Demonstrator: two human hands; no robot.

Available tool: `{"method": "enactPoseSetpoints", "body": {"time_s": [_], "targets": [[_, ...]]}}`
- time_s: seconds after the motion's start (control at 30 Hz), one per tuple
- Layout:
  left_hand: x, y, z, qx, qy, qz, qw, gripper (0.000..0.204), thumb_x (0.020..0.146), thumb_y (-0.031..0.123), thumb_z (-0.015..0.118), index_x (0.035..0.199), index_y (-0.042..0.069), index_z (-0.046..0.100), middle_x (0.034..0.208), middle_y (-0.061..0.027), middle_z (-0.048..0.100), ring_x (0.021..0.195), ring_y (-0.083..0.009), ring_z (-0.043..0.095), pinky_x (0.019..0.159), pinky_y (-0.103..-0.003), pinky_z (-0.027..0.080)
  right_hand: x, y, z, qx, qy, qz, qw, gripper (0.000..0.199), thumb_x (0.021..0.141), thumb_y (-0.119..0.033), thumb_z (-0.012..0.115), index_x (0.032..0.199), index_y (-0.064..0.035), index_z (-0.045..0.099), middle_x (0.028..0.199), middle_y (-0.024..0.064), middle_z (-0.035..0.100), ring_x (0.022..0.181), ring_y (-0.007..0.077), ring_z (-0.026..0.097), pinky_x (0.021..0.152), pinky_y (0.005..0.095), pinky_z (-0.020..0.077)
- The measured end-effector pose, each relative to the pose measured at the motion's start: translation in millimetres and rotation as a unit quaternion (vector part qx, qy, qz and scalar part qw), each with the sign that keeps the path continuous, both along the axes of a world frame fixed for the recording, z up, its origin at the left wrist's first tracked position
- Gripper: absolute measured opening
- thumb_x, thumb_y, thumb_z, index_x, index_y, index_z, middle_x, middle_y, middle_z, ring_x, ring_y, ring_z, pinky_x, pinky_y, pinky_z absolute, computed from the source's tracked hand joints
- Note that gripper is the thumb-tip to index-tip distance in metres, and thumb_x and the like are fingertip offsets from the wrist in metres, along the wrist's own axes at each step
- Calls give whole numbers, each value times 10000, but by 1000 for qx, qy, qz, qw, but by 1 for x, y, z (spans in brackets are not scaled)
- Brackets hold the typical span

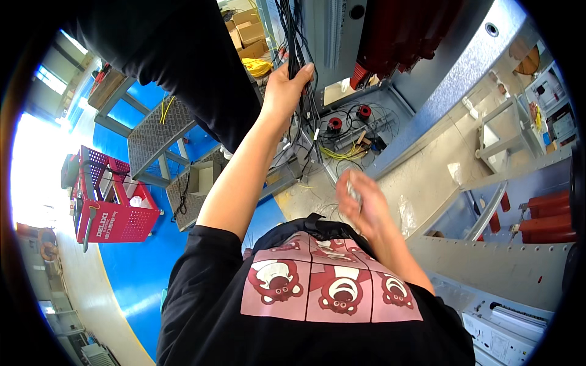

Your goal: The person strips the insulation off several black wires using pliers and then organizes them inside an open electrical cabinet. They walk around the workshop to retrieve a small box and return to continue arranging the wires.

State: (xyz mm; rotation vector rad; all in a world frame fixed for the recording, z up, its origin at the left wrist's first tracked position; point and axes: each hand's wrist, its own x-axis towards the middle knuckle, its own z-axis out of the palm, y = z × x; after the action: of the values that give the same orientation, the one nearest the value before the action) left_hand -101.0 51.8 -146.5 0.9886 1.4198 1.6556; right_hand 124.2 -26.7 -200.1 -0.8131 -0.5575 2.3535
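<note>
High in front of me, my left hand [285, 93] is wrapped round a bundle of thin black cables [294, 33]. Loose cable ends hang down below the fingers, a few with white tags. My right hand [365, 204] is lower, in front of my waist and apart from the bundle. Its fingers are curled round a small greyish-white thing [352, 191], partly hidden and blurred, whose kind I cannot make out.
A person's dark-clothed leg [207, 67] is close on the left, by metal steps [152, 143]. Metal cabinet framing [448, 85] rises at right; red ring-shaped parts [334, 125] and wires lie on its base. A red perforated cart [116, 213] stands far left.
</note>
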Motion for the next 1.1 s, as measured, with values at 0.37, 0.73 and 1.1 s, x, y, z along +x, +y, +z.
{"method": "enactPoseSetpoints", "body": {"time_s": [0.37,0.73,1.1], "targets": [[18,-13,10,-37,37,-43,998,236,927,262,619,824,54,580,661,18,535,560,-64,431,524,-227,337,-39,56,6,260,-54,22,964,230,960,-285,572,898,-65,594,686,-55,520,511,16,429,441,185,304],[9,-4,-8,-30,-24,-2,999,275,982,283,501,786,99,560,588,26,509,489,-63,382,468,-216,287,-26,19,3,151,61,143,976,336,1001,-348,470,800,-83,519,658,-7,471,488,55,359,436,200,264],[8,-2,7,-21,-155,-92,983,227,999,261,481,941,55,554,764,-33,617,514,-34,453,461,-173,394,-24,17,-13,166,38,3,985,232,988,-209,513,1085,-10,584,720,-39,463,514,26,338,479,186,261]]}}
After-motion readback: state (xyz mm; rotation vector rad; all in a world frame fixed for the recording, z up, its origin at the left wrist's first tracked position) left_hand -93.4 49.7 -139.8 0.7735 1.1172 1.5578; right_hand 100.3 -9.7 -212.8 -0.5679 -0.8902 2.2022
